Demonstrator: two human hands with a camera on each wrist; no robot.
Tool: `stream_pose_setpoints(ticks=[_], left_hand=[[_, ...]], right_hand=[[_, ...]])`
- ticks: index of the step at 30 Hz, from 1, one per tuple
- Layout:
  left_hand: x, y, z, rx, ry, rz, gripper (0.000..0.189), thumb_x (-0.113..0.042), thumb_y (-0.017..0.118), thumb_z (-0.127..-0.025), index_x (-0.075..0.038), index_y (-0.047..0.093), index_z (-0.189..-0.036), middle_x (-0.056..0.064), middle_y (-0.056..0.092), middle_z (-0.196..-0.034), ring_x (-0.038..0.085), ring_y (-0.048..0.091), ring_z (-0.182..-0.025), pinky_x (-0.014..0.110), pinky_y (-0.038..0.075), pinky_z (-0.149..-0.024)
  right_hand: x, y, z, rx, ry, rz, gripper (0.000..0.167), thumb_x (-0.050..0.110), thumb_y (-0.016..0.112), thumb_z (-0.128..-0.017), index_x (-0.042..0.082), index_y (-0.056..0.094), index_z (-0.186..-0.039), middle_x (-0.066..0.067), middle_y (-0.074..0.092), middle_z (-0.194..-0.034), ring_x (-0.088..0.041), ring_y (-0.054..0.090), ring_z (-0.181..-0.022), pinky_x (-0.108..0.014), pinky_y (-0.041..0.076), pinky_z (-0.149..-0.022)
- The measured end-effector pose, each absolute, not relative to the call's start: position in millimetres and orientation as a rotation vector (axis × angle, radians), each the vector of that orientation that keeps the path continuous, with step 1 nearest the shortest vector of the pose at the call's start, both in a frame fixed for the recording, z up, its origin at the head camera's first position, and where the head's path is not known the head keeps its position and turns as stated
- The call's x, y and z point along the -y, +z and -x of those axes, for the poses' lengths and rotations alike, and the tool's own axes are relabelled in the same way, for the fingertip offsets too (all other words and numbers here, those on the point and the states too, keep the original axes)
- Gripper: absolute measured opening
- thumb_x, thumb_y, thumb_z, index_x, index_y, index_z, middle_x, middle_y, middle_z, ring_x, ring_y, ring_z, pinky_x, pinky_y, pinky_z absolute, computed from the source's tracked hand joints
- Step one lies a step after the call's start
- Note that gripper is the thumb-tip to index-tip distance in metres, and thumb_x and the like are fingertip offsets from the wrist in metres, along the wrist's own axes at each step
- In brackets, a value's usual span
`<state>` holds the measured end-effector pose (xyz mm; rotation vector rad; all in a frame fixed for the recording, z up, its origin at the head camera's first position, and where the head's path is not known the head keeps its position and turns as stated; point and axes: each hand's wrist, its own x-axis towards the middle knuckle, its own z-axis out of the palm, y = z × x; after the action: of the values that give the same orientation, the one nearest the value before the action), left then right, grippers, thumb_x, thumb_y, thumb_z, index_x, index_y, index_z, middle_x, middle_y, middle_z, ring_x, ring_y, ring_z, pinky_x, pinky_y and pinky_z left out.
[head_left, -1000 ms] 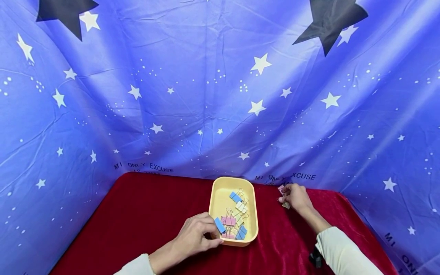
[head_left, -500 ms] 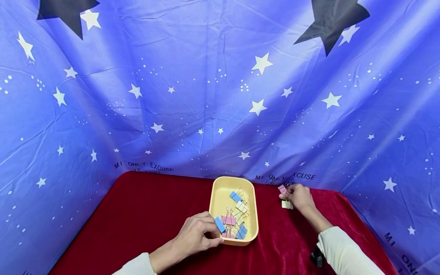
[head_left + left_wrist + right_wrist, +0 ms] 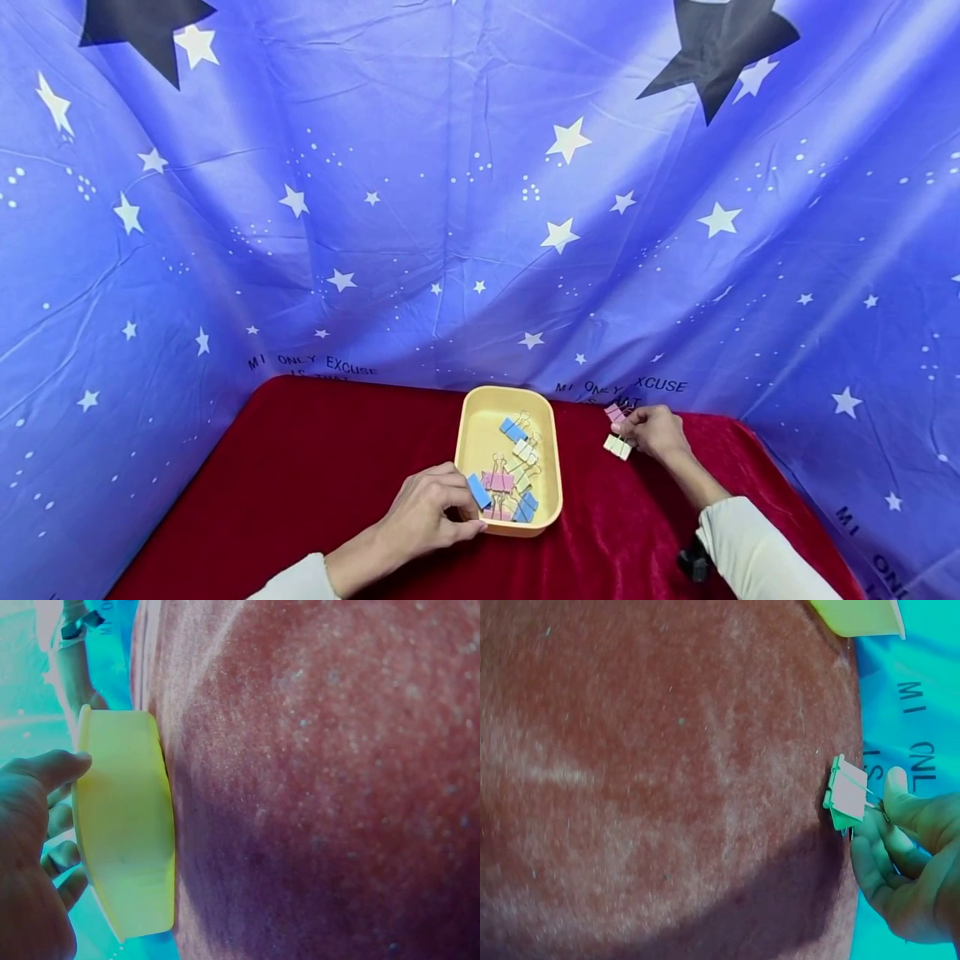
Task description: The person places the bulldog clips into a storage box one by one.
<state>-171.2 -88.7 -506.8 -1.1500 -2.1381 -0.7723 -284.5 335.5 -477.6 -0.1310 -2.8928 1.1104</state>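
My left hand (image 3: 431,507) grips the near left corner of a yellow plastic tray (image 3: 468,421). In the left wrist view the thumb lies on the tray's rim, with the other fingers beyond it. A blue binder clip (image 3: 478,492) leans beside the fingers; pink, cream and blue binder clips lie inside the tray. Right of the tray, my right hand (image 3: 658,430) pinches a binder clip (image 3: 847,791) by its wire handle. A pale yellow clip (image 3: 618,447) hangs below those fingertips, and a pink clip (image 3: 615,414) shows just beyond them. Whether the hand touches the pink clip I cannot tell.
Dark red velvet cloth (image 3: 322,467) covers the table. A blue star-patterned curtain (image 3: 420,250) rises behind it and along both sides. Something small and black (image 3: 693,560) sits by the right sleeve.
Below the right hand, the pale yellow clip has come out from behind the fingers, turned, and shifted slightly left. The pink clip shows more fully. The left hand and tray stay put.
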Motion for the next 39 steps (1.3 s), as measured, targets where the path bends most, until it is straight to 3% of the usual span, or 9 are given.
stream_pose_setpoints(ticks=[6,15,20,39], left_hand=[[88,-507,171,2.140,-0.771,1.146,0.029,-0.025,0.104,-0.073,-0.028,0.076,-0.070,-0.019,0.071,-0.073,-0.002,0.059,-0.078,0.008,0.046,-0.074],[88,-507,172,2.152,-0.762,1.134,0.028,-0.023,0.105,-0.071,-0.028,0.077,-0.071,-0.019,0.071,-0.073,-0.002,0.059,-0.079,0.006,0.045,-0.074],[89,-508,171,2.149,-0.764,1.132,0.029,-0.023,0.105,-0.071,-0.028,0.077,-0.071,-0.018,0.071,-0.073,-0.002,0.059,-0.079,0.006,0.045,-0.075],[89,-508,171,2.149,-0.763,1.134,0.029,-0.023,0.105,-0.071,-0.027,0.077,-0.071,-0.018,0.071,-0.073,-0.003,0.059,-0.079,0.006,0.045,-0.074]], right_hand=[[-328,-477,284,2.769,1.530,0.199,0.020,0.008,0.083,-0.101,-0.011,0.079,-0.098,-0.004,0.083,-0.077,-0.009,0.074,-0.065,-0.030,0.066,-0.063],[-313,-462,281,2.716,1.675,0.268,0.029,0.015,0.085,-0.101,-0.011,0.081,-0.114,-0.006,0.086,-0.085,-0.007,0.078,-0.069,-0.033,0.068,-0.068],[-307,-460,282,2.711,1.652,0.287,0.026,0.019,0.085,-0.101,-0.006,0.085,-0.111,-0.004,0.087,-0.085,-0.007,0.079,-0.069,-0.034,0.067,-0.069],[-272,-435,284,2.694,1.699,0.209,0.034,0.015,0.086,-0.100,-0.015,0.080,-0.116,-0.005,0.085,-0.081,-0.007,0.077,-0.066,-0.033,0.068,-0.070]])
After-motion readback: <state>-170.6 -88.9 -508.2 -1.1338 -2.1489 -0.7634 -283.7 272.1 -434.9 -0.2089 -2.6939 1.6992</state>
